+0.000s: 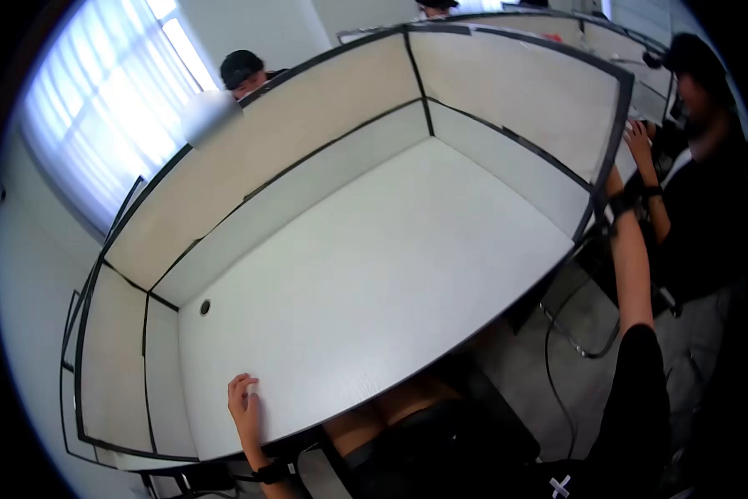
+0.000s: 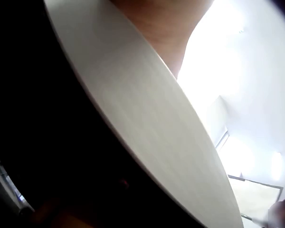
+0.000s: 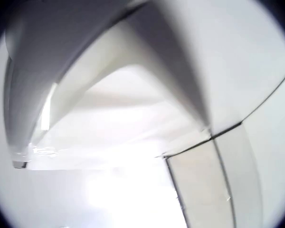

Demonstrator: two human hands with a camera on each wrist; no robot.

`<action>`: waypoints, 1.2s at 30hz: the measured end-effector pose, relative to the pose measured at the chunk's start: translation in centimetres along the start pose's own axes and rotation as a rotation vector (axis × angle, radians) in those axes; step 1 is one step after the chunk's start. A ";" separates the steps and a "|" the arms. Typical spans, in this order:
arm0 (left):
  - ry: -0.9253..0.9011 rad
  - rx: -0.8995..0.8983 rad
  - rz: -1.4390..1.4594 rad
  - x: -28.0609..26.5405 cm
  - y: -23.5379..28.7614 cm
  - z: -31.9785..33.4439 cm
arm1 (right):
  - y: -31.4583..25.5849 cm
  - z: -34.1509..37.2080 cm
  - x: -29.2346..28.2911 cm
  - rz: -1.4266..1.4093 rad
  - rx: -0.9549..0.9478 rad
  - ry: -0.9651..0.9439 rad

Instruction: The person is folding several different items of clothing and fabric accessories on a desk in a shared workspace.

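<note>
At the near left part of the white table (image 1: 349,274), my left hand (image 1: 245,407) rests with loosely bent fingers and holds nothing. The left wrist view has skin of the hand or wrist (image 2: 168,28) above the table's pale edge (image 2: 142,114). My right arm reaches out to the right side partition (image 1: 523,91). Only a bit of my right hand (image 1: 614,181) shows at that partition's outer edge; its fingers are hidden. In the right wrist view, blurred dark grey shapes (image 3: 52,52) fill the upper left, and no fingers can be made out.
Cream panels with black edging (image 1: 266,158) enclose the table's back and sides. A round hole (image 1: 205,308) is in the tabletop at left. A person in black (image 1: 706,200) is close on the right, one hand (image 1: 638,140) raised near the partition. A cable (image 1: 548,366) hangs below.
</note>
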State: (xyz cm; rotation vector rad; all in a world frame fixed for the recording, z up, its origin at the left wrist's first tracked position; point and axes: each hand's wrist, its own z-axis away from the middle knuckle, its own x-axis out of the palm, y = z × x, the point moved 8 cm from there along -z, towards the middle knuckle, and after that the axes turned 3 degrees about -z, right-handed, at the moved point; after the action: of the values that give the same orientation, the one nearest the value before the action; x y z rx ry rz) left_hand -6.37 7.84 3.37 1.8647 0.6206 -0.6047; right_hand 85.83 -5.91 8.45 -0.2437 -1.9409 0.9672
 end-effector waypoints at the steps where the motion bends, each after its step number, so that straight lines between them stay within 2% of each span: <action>1: -0.012 -0.012 -0.005 -0.1 0.6 -0.1 | 2.2 0.5 -1.1 -0.009 0.048 0.018; 5: -0.016 0.004 -0.067 0.0 0.9 0.2 | 5.7 1.7 -2.2 -0.023 0.145 0.031; 9: -0.006 0.008 -0.052 0.0 0.6 0.2 | 5.8 1.9 -2.7 -0.003 0.163 0.017; 13: 0.006 0.085 -0.051 -0.1 1.8 0.4 | 5.8 2.1 -2.5 0.027 0.181 -0.014; 14: 0.001 0.028 -0.017 0.0 1.8 0.4 | 5.8 2.2 -2.3 0.039 0.187 -0.028; 17: 0.009 0.045 -0.026 -0.1 1.8 0.5 | 5.1 3.0 -2.0 0.101 0.199 -0.056; 19: 0.021 0.004 -0.018 -0.2 1.8 0.5 | 4.3 4.6 -2.1 0.211 0.212 -0.094; 21: 0.016 0.042 -0.038 -0.1 1.5 0.7 | 2.9 5.9 -3.0 0.492 0.263 -0.232; 22: 0.057 0.102 -0.065 -0.3 1.9 1.0 | 1.6 6.7 -3.5 0.704 0.236 -0.166; 23: 0.065 0.096 -0.057 -0.4 2.2 1.1 | -1.2 9.6 -0.6 0.914 0.203 -0.094; 24: 0.041 0.052 0.036 -0.4 2.8 1.2 | -2.6 11.4 1.5 0.919 0.195 -0.100; 25: 0.015 0.009 0.130 -0.4 3.7 1.4 | -5.1 12.9 4.4 1.136 -0.040 -0.170; 26: 0.066 0.044 0.170 -1.1 6.2 1.6 | -7.4 15.1 8.1 1.345 -0.285 -0.242; 27: 0.067 0.038 0.180 -1.7 8.4 1.8 | -8.7 17.8 12.1 1.354 -0.290 -0.247; 29: 0.124 0.280 0.076 -3.9 14.6 2.7 | -10.8 24.9 23.1 1.500 -0.533 -0.374; 31: 0.158 0.427 0.084 -6.1 19.4 4.0 | -10.5 30.5 30.4 1.289 -0.552 -0.672; 33: 0.142 0.579 0.150 -8.1 23.5 5.7 | -9.8 37.3 37.0 0.949 -0.481 -1.065; 35: 0.147 0.650 0.491 -9.7 26.0 7.4 | -8.5 42.9 39.8 0.524 -0.512 -1.415; 36: 0.102 0.850 0.562 -10.2 27.2 8.6 | -8.0 45.7 40.5 0.302 -0.515 -1.591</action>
State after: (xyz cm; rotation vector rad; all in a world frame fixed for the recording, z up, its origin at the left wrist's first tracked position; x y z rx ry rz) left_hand 2.99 -10.68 25.44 2.7235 -0.1708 -0.4156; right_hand 28.16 -14.44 28.41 0.0023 -3.7078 0.8500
